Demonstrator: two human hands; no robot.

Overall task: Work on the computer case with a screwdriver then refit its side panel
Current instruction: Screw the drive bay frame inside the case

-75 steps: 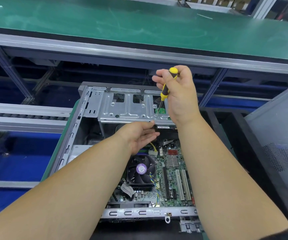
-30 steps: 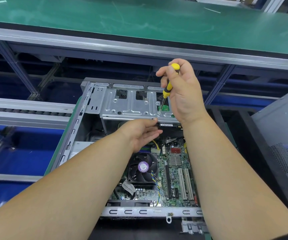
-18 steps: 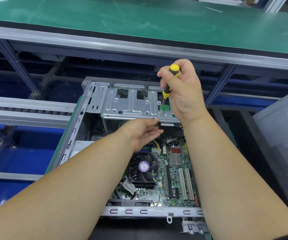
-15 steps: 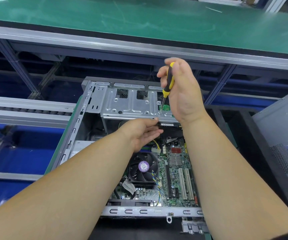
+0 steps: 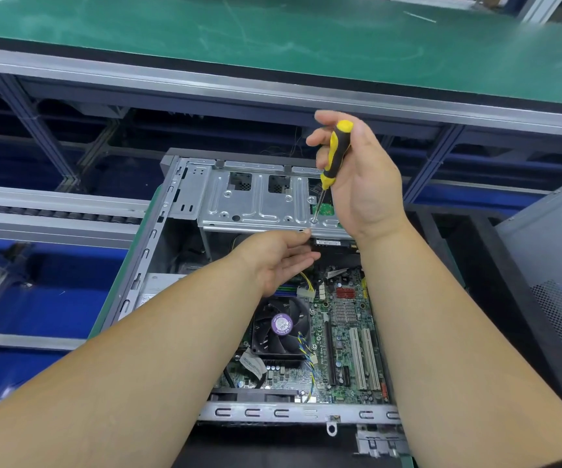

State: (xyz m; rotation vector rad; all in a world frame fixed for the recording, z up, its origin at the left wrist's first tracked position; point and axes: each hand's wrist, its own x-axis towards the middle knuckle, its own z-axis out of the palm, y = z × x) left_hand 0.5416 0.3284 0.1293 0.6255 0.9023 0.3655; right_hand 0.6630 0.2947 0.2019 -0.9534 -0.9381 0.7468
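An open computer case (image 5: 144, 251) lies flat in front of me, its motherboard (image 5: 347, 336) and black cooler fan (image 5: 281, 327) exposed. My right hand (image 5: 364, 184) grips a yellow and black screwdriver (image 5: 335, 153) upright, its tip on a screw (image 5: 314, 221) near the right front of the silver drive cage (image 5: 256, 204). My left hand (image 5: 279, 258) reaches under the cage's front edge with relaxed fingers, the thumb touching that edge. The grey perforated side panel (image 5: 556, 265) lies to the right of the case.
A green-topped workbench (image 5: 273, 38) with an aluminium rail runs across the back. Roller conveyor rails (image 5: 53, 211) and blue frame sections lie to the left. A dark frame (image 5: 475, 265) separates the case from the side panel.
My right hand's fingers have shifted round the screwdriver handle, which has turned while its tip stays on the same screw. My left hand has stayed under the cage edge.
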